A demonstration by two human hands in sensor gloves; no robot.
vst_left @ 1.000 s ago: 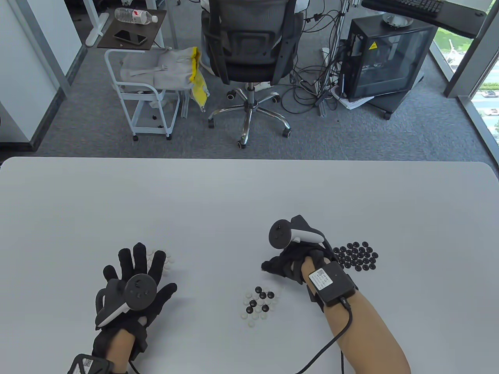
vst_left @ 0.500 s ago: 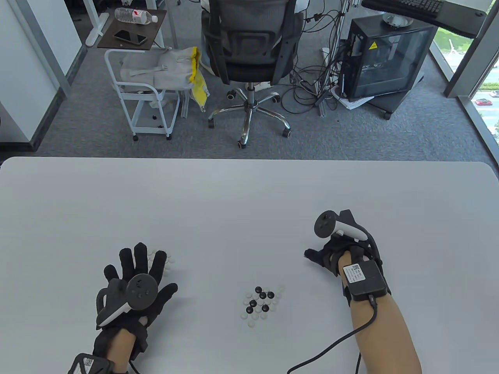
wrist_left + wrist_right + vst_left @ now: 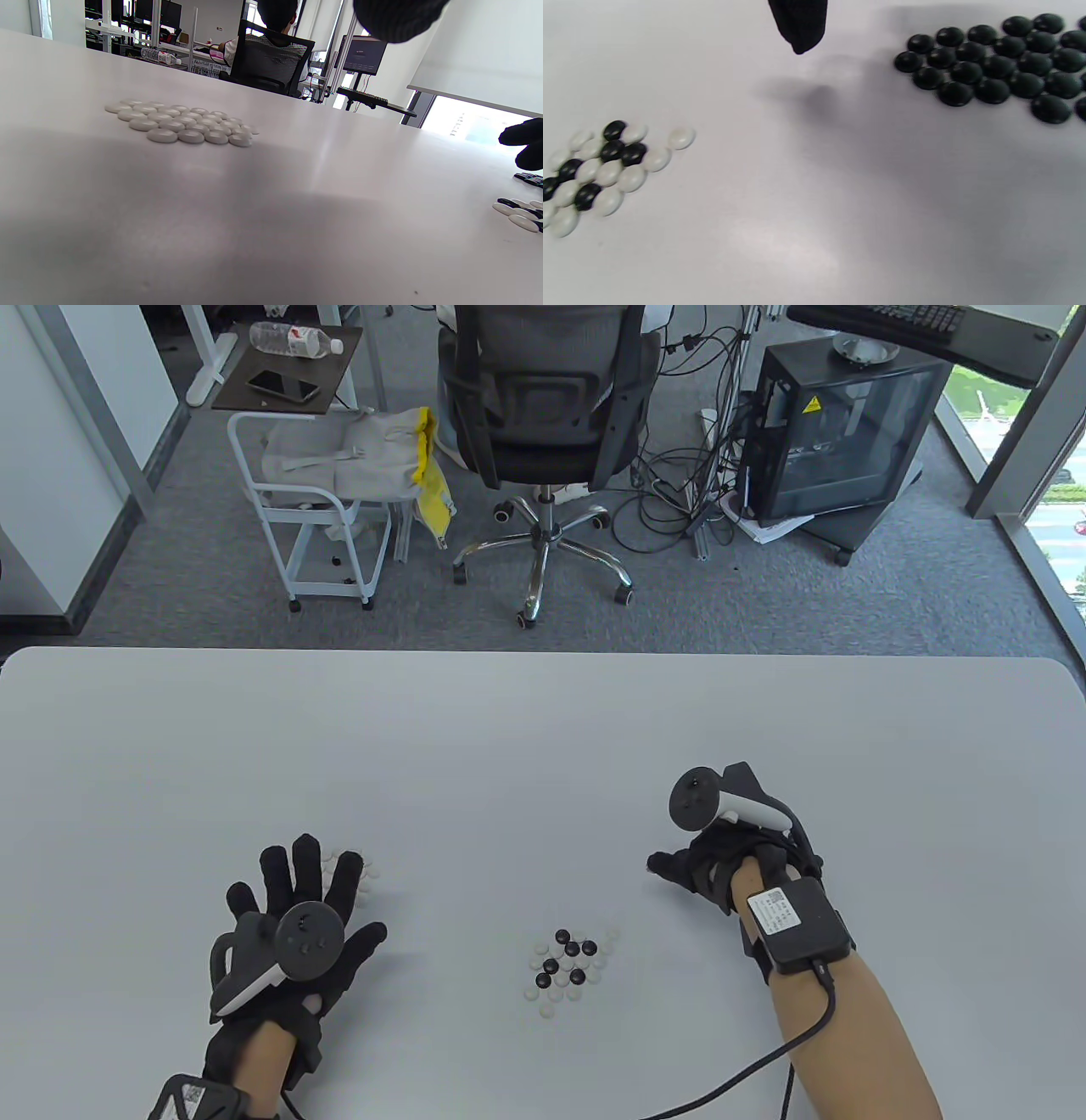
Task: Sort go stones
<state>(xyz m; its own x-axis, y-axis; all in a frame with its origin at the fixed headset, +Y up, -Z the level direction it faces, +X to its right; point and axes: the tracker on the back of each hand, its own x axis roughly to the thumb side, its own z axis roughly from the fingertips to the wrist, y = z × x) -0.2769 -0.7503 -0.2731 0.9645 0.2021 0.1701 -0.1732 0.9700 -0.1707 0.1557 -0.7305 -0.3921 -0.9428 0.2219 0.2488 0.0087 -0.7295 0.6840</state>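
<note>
**Go stones: three groups on table, both hands empty**

Stones lie in three groups on the white table [image 3: 543, 746]. Mixed cluster [image 3: 569, 965] of black and white stones sits near the front edge, between the two hands, touching neither. White pile [image 3: 182, 125] lies flat and tightly packed on the left side; in the table view it is mostly hidden under the left hand's fingers. Black pile [image 3: 992, 63] shows in the right wrist view, well apart from the mixed cluster; in the table view the right hand covers it.

Left hand [image 3: 293, 920]: fingers straight and spread, palm down over the white pile, holding nothing.

Right hand [image 3: 721, 861]: above the table, between mixed cluster and black pile. Fingers loosely curled; one gloved fingertip [image 3: 799, 23] hangs free over bare table, nothing pinched.
</note>
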